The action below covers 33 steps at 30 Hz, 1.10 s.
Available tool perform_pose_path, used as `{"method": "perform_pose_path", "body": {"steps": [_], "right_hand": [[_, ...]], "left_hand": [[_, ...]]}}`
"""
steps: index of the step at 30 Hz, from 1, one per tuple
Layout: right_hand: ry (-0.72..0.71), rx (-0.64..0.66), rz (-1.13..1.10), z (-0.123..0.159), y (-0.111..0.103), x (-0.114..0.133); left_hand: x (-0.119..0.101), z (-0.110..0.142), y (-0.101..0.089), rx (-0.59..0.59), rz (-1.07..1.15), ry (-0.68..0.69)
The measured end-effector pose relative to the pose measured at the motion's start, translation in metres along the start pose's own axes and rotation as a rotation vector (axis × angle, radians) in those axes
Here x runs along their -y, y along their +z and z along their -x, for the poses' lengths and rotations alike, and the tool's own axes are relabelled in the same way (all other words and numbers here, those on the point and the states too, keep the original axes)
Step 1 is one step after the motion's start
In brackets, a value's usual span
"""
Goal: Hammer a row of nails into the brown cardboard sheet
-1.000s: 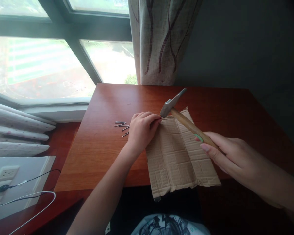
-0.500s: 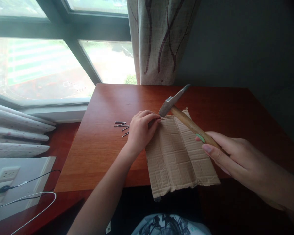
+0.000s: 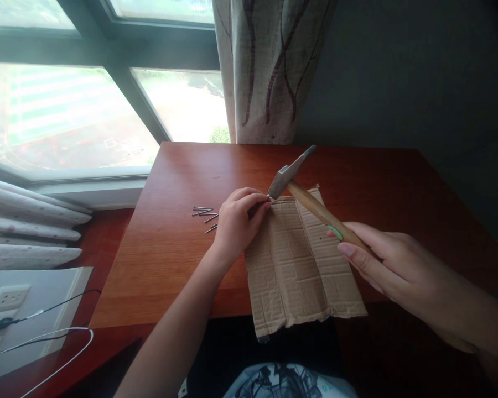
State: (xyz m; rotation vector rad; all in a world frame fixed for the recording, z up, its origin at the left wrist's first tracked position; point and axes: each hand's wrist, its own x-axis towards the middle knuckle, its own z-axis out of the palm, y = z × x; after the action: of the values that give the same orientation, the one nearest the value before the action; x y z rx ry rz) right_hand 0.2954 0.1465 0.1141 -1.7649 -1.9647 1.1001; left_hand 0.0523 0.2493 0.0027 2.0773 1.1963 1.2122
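Note:
My right hand (image 3: 388, 257) is wrapped round the wooden handle of a hammer (image 3: 315, 207), which has a green mark near the grip. The hammer's metal head slants up to the right, its lower face at the fingertips of my left hand (image 3: 243, 215). Those fingers pinch a nail (image 3: 268, 197), of which only the tip end by the hammer face shows. Under them lies a creased piece of cardboard (image 3: 292, 260), its near end hanging over the table edge. Several loose nails (image 3: 203, 213) lie just left of my left hand.
The reddish wooden table (image 3: 170, 249) carries all this. Behind it hangs a patterned curtain (image 3: 265, 72), with a window (image 3: 66, 121) to the left. Wall sockets (image 3: 10, 298) with a plugged-in cable (image 3: 58, 307) sit low on the left.
Almost nothing differs. The hammer and my right hand have shifted slightly left, and the whole view has moved a little with them. Both grips stay the same.

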Motion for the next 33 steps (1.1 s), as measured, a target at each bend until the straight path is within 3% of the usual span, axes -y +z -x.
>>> {"method": "perform_pose_path", "body": {"steps": [14, 33], "right_hand": [[0.046, 0.029, -0.084, 0.0019, 0.0026, -0.0016], [0.037, 0.027, -0.001, 0.0075, 0.0015, 0.0049]], "left_hand": [[-0.0007, 0.0012, -0.001, 0.06, -0.014, -0.047], [-0.0015, 0.0018, -0.003, 0.06, -0.068, 0.055]]}}
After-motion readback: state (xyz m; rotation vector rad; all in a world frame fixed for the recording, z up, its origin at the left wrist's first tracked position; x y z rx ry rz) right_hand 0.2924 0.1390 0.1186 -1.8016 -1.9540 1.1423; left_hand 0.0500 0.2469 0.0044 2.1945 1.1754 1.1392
